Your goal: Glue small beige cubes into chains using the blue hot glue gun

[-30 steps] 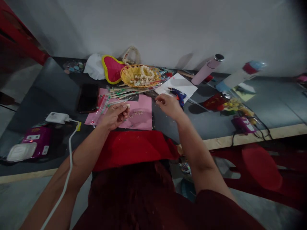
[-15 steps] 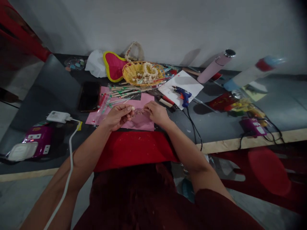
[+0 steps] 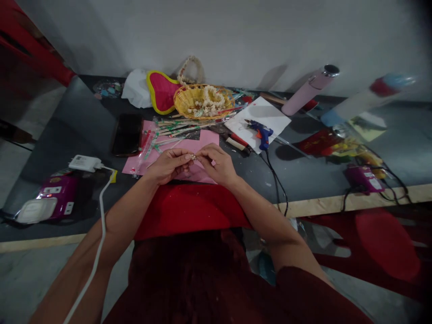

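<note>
Over a pink sheet (image 3: 206,138), my left hand (image 3: 170,165) is closed in a pinch on a small pale beaded piece (image 3: 193,157). My right hand (image 3: 218,164) meets it from the other side, thumb and forefinger closed on the same piece. Most of the piece is hidden by fingertips, so its full shape cannot be made out. Just behind the hands lie thin sticks in clear wrappers (image 3: 172,127). A yellow wicker basket (image 3: 182,96) holds a string of similar pale pieces (image 3: 212,101).
A blue glue gun (image 3: 261,133) rests on white paper (image 3: 275,112), its cord running off the front edge. Right of it stand a pink flask (image 3: 305,95) and a red can (image 3: 317,143). To the left are a phone (image 3: 127,135), a white charger (image 3: 85,163) and a purple power box (image 3: 62,195).
My hands have come together; the right hand has moved left to the left fingertips. The beaded piece, earlier stretched between them, is now bunched at the fingers. The view has shifted slightly.
</note>
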{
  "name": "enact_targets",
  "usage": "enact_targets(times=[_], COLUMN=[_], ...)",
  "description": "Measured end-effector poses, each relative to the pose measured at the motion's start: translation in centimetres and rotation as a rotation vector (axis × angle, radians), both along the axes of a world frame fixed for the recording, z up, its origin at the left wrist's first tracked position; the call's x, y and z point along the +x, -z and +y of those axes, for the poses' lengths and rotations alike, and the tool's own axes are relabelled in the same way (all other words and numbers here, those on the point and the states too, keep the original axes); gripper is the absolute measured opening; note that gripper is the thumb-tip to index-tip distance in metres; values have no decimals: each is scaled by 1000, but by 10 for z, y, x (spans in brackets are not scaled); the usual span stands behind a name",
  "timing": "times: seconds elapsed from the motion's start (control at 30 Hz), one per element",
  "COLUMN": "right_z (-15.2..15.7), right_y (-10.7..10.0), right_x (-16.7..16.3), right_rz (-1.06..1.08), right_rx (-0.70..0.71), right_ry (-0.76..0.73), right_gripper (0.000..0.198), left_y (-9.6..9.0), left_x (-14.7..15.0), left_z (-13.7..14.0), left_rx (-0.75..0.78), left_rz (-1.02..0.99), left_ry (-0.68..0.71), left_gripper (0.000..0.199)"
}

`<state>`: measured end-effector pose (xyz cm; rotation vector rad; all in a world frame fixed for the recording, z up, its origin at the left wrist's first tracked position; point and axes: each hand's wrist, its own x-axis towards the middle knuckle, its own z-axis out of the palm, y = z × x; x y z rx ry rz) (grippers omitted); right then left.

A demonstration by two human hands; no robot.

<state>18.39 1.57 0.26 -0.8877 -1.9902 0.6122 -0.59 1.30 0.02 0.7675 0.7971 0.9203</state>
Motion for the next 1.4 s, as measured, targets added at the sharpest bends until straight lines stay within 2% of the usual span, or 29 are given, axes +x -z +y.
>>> enact_targets(times=[0.23,0.63,0.8,0.93,1.1,1.4], right_z=[1,2,2,3,4,3], right_y=[0,6,6,8,8,8], right_x=[4,3,2,0,-2,0], right_rz=[1,25,18,4,17,11], right_rx=[113,209,147,161,203,189], right_ry=[33,-44,23,-14,-43,-49], right_gripper=[19,22,23,25,18,17], left_y=[3,5,3,0,1,-1], left_x=[-1,-2,0,1,0,0], left_z=[1,1,0,-2,-1,-3], left_rx=[24,20,12,9,9,8], left_rz=[-24,-43,-20,13,51,76], left_ry=[-19,-19,-20,14,72,79], left_gripper=[30,29,31,34,35,35])
